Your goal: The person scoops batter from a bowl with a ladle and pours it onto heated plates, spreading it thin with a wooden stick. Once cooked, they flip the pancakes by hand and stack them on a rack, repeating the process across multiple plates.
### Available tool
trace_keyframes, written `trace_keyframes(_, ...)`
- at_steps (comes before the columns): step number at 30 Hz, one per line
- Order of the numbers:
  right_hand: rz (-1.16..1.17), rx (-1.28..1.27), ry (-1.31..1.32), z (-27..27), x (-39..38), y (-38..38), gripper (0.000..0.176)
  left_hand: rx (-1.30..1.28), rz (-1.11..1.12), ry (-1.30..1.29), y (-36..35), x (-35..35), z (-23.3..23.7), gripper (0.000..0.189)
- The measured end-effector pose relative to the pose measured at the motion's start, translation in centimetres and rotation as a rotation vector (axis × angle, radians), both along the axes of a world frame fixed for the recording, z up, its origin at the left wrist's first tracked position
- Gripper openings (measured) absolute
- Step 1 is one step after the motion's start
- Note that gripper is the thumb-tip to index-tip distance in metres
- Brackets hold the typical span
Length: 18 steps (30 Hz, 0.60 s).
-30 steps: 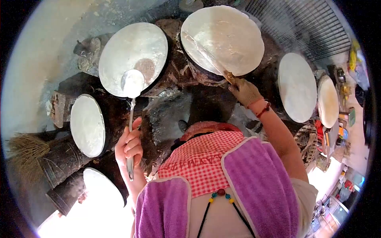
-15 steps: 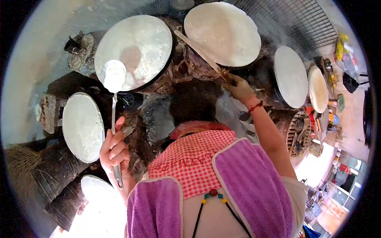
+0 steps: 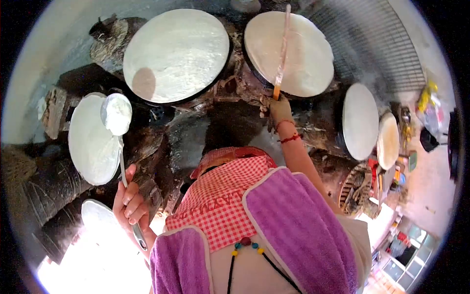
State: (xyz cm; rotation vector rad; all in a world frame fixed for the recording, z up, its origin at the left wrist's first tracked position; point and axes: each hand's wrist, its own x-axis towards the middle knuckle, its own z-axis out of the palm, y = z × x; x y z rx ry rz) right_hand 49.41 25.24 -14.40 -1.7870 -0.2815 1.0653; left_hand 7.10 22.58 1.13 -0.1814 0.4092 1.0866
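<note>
My left hand (image 3: 131, 208) is wrapped around the metal handle of a ladle (image 3: 117, 120). White batter fills the ladle's bowl, which overlaps the right edge of the left griddle (image 3: 88, 147), itself covered in white batter. At the near edge of the upper right griddle my right hand (image 3: 280, 109) grips a long, thin wooden stick (image 3: 282, 51). That stick points away from me across a pale round flatbread (image 3: 308, 59), faintly tan in the middle. Beside it, a large griddle (image 3: 181, 54) bears a spread white layer.
Another white round (image 3: 361, 122) lies to the right, with a browned flatbread (image 3: 387, 142) beyond it. A basket (image 3: 357, 186) stands lower right. At lower left, another white round (image 3: 97, 215) is partly lost in glare. A wire grid (image 3: 382, 44) lines the upper right.
The ladle has moved left and nearer, from over the large griddle to the left one's edge. The stick has swung from slanting along the flatbread's left edge to pointing across it.
</note>
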Motion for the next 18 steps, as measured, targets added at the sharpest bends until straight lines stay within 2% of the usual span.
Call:
trace_keyframes(2,0.094,0.022,0.050,3.3,-1.8,2.5,0.019,0.027,0.068,-0.027,-1.3,-0.1,0.4,0.047)
trace_keyframes(3,0.075,0.159,0.141,1.8,-1.7,4.2,0.014,0.041,0.122,-0.034,-2.0,0.1,0.8,0.048)
trace_keyframes(4,0.099,0.157,0.154,1.2,-1.5,6.0,0.014,0.042,0.147,-0.022,-2.4,0.3,1.0,0.048)
trace_keyframes(6,0.145,0.212,0.364,0.3,-1.5,10.6,0.013,0.044,0.220,-0.208,-3.7,0.6,1.5,0.050)
trace_keyframes(8,0.235,0.094,0.106,-1.5,-0.6,15.5,0.022,0.070,0.275,-0.259,-4.7,1.0,1.9,0.051)
trace_keyframes(9,0.291,0.066,-0.106,-5.2,1.6,19.7,0.017,0.076,0.330,-0.279,-5.4,1.5,2.2,0.051)
trace_keyframes(10,0.347,0.051,-0.319,-5.9,2.3,22.5,0.012,0.084,0.388,-0.298,-6.3,2.1,2.6,0.051)
trace_keyframes(11,0.330,-0.038,-0.379,-6.3,3.6,25.0,0.025,0.100,0.431,-0.333,-7.2,2.4,2.6,0.051)
trace_keyframes(12,0.424,-0.052,-0.637,-1.1,2.8,24.6,0.041,0.099,0.498,-0.339,-8.4,2.9,3.2,0.051)
trace_keyframes(13,0.508,-0.143,-0.707,-0.7,3.6,25.9,0.050,0.101,0.544,-0.351,-9.7,3.2,3.7,0.051)
trace_keyframes(14,0.596,-0.090,-0.730,-6.1,7.1,29.5,0.046,0.104,0.591,-0.363,-10.9,3.5,4.1,0.051)
trace_keyframes(15,0.679,-0.155,-0.768,-3.4,6.2,28.8,0.052,0.104,0.639,-0.336,-12.1,3.9,4.6,0.051)
trace_keyframes(16,0.705,-0.107,-0.748,-0.9,5.2,27.6,0.054,0.061,0.717,-0.310,-13.4,4.2,5.2,0.051)
trace_keyframes(18,0.781,-0.094,-1.000,-3.3,6.0,28.6,0.061,0.062,0.816,-0.220,-14.9,5.0,4.7,0.050)
